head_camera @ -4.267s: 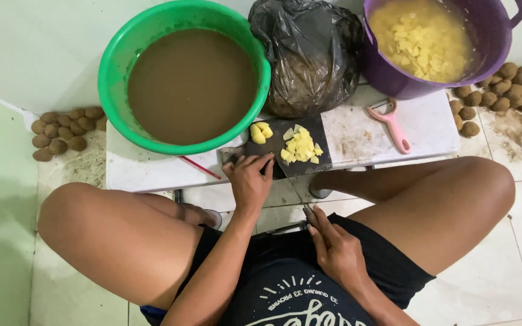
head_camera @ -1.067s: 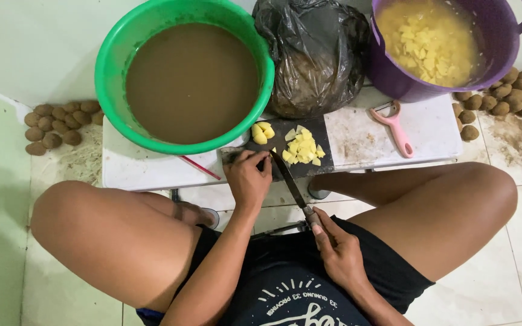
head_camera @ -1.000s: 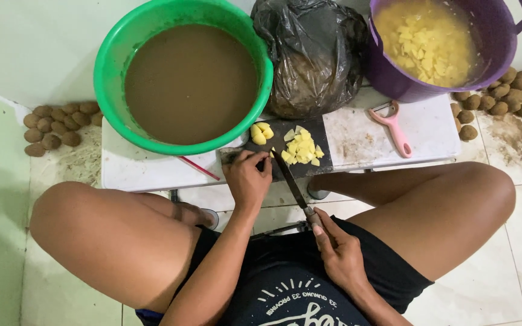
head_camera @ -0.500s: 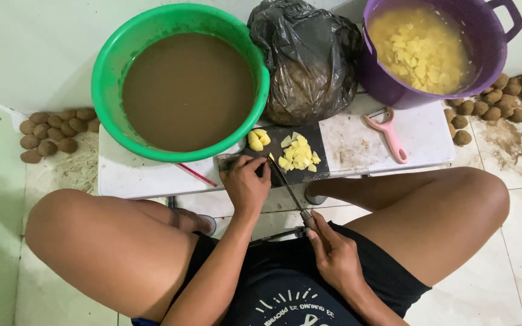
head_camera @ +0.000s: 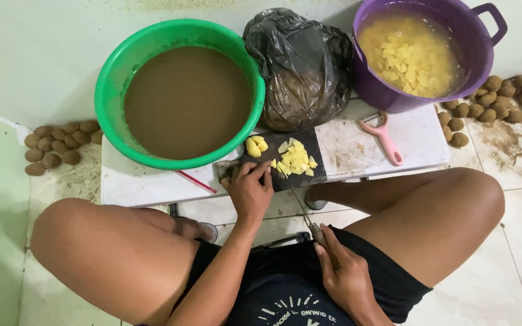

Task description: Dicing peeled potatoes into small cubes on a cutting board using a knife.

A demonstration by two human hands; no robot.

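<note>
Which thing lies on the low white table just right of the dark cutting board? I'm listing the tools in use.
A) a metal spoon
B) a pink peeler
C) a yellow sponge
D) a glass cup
B: a pink peeler lies on the white table, to the right of the dark cutting board with the yellow cut pieces, below the purple bucket.

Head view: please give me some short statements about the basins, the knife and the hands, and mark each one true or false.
1. The green basin holds brown water. True.
2. The right hand holds the knife by its handle. True.
3. The pink peeler lies inside the purple basin. False: it lies on the white board, beside that basin.
4. The left hand rests on the black bag. False: it rests on the dark cutting board, near the potato pieces.
</note>
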